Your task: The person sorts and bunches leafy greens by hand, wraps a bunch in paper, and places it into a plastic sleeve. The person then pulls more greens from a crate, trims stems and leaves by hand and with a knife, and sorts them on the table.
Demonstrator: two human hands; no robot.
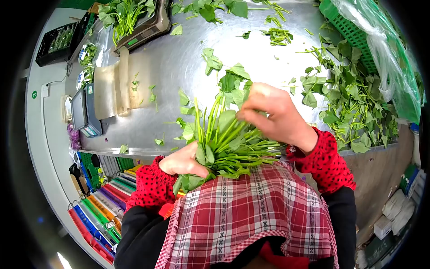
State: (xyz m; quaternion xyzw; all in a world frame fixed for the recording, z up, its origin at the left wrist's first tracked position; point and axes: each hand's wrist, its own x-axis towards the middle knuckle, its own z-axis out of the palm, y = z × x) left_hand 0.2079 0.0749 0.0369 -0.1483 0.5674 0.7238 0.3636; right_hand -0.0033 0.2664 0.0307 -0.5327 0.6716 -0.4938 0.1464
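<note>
A thick bunch of leafy greens [228,154] with long green stems lies against the plaid apron, above the table's front edge. My left hand [186,160] wraps round its lower left side, the thumb across stems and leaves. Cut stem ends fan out upward and to the right. Over the top right of the bunch, my right hand [273,110] is closed in a pinch, fingertips beside a broad leaf [227,120]. What sits between those fingertips is hidden and slightly blurred. Loose leaves [212,62] are scattered on the metal table [165,85] just beyond.
Heaped greens [345,94] lie at the right beside a green plastic basket [351,33] draped with clear plastic. A scale [145,24] carrying greens stands at upper left. Nearer are a second device [85,110] and a beige sheet [112,87]. Coloured rolls or strips [101,210] hang below left.
</note>
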